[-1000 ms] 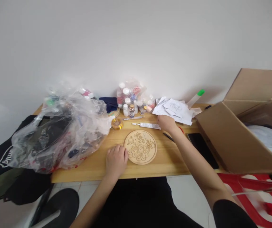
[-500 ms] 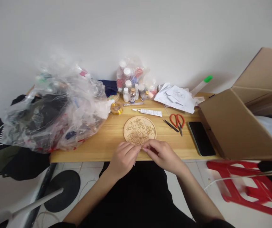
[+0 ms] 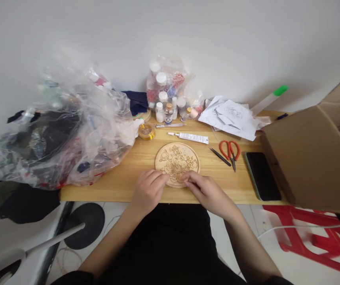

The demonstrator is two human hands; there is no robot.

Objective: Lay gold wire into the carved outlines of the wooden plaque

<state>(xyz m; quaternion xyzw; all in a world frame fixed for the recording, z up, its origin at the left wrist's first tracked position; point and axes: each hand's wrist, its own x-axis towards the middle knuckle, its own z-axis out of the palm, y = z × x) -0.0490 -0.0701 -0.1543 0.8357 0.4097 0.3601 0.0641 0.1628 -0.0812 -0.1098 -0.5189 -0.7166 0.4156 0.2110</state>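
Observation:
A round wooden board (image 3: pixel 178 152) with a flower pattern in gold-coloured lines lies on the table. My left hand (image 3: pixel 149 190) is at its lower left edge, fingers curled together and pointing inward. Over the lower right edge, my right hand (image 3: pixel 206 193) has thumb and forefinger pinched. Whatever either hand holds is too small or hidden to make out. Beyond the board lie a white glue tube (image 3: pixel 192 137) and a spool of gold wire (image 3: pixel 146 131). Black tweezers (image 3: pixel 220 157) and orange-handled scissors (image 3: pixel 230 152) rest to the right.
Plastic bags (image 3: pixel 104 130) are heaped at the left of the wooden table (image 3: pixel 107 192). Small bottles (image 3: pixel 168 113) and papers (image 3: pixel 229 116) sit at the back. A phone (image 3: pixel 262 176) lies beside a cardboard box (image 3: pixel 312 158) at right. A red stool (image 3: pixel 303 233) is below.
My hands were together at the board's near edge; now they are apart, left hand shifted left, with more of the board showing. The camera view has shifted slightly.

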